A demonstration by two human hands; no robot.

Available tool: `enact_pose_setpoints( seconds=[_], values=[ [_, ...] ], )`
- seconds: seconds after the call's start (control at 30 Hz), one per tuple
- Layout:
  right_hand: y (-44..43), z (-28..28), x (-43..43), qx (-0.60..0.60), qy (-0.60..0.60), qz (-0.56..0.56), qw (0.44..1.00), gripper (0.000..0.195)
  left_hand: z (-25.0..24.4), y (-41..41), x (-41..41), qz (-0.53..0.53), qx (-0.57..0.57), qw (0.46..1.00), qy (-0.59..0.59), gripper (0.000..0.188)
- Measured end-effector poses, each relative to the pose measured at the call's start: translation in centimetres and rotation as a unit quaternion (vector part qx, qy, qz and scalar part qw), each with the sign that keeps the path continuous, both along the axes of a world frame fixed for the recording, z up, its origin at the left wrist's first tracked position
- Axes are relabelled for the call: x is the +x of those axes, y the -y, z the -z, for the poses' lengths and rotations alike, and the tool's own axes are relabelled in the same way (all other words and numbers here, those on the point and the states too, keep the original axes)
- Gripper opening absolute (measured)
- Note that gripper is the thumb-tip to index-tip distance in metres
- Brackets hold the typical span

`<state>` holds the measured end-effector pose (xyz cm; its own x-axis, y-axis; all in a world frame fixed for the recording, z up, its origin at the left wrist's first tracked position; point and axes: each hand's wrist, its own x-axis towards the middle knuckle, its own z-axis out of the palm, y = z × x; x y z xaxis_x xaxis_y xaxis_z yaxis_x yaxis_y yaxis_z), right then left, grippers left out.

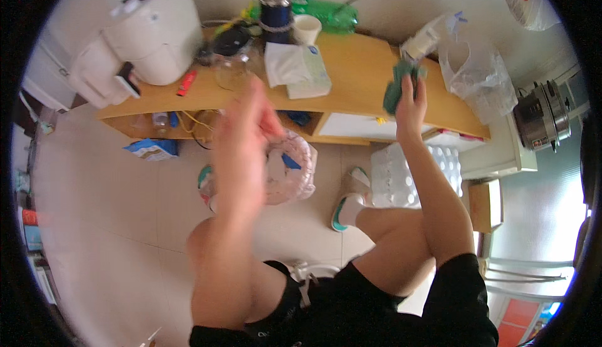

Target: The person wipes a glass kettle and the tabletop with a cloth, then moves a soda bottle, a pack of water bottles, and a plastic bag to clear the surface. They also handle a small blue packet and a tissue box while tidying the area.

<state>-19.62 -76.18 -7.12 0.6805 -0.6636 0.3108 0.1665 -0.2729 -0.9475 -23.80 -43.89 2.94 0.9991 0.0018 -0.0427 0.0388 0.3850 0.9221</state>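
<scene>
My right hand (pixel 410 112) grips a dark green cloth (pixel 399 86) over the right part of a wooden low cabinet (pixel 357 65). The far end of the cloth is close to a small pale box-like object (pixel 421 43). Blurred by motion, my left hand (pixel 247 116) is raised in front of the cabinet's edge, and its fingers are too smeared to read. Beyond it on the cabinet stands a glass pot with a black lid (pixel 232 41). Below and right of that hand is a lined waste bin (pixel 305 159) with a blue scrap inside.
On the cabinet are a white air fryer (pixel 155 32), a red object (pixel 186 83), a tissue pack (pixel 310 74), a dark blue flask (pixel 275 18), a paper cup (pixel 306 29), a green bottle (pixel 324 13) and a plastic bag (pixel 479 74). Shrink-wrapped bottles (pixel 390 173) stand below, beside a rice cooker (pixel 541 116).
</scene>
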Motion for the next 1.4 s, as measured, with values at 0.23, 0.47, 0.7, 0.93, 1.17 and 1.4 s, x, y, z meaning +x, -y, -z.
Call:
enact_pose_setpoints(
  seconds=[0.23, 0.47, 0.7, 0.93, 1.17, 1.4],
  values=[
    [2.7, 5.4, 7.0, -0.606, -0.183, -0.005, 0.774, 0.038, -8.3, -4.4, 9.1, 0.409, 0.079, 0.877, 0.238, 0.035],
    [2.3, 3.5, 10.7, -0.513, -0.186, -0.162, 0.822, 0.03, 1.0, -2.3, 7.5, 0.368, 0.493, 0.789, -0.009, 0.034],
    [5.3, 4.1, 10.3, -0.512, -0.112, -0.189, 0.83, 0.026, 10.7, -1.6, 3.6, 0.313, 0.507, 0.79, -0.142, 0.033],
    [6.6, 4.4, 11.3, -0.523, -0.138, -0.172, 0.824, 0.021, 13.9, -2.1, 1.6, 0.27, 0.495, 0.805, -0.183, 0.032],
    [7.4, 4.6, 11.9, -0.458, -0.147, -0.22, 0.849, 0.022, 16.1, -3.1, -1.4, 0.231, 0.482, 0.819, -0.209, 0.031],
    [6.2, 4.3, 11.5, -0.527, -0.139, -0.194, 0.816, 0.027, 17.8, -3.7, -3.3, 0.194, 0.475, 0.832, -0.212, 0.03]
  ],
)
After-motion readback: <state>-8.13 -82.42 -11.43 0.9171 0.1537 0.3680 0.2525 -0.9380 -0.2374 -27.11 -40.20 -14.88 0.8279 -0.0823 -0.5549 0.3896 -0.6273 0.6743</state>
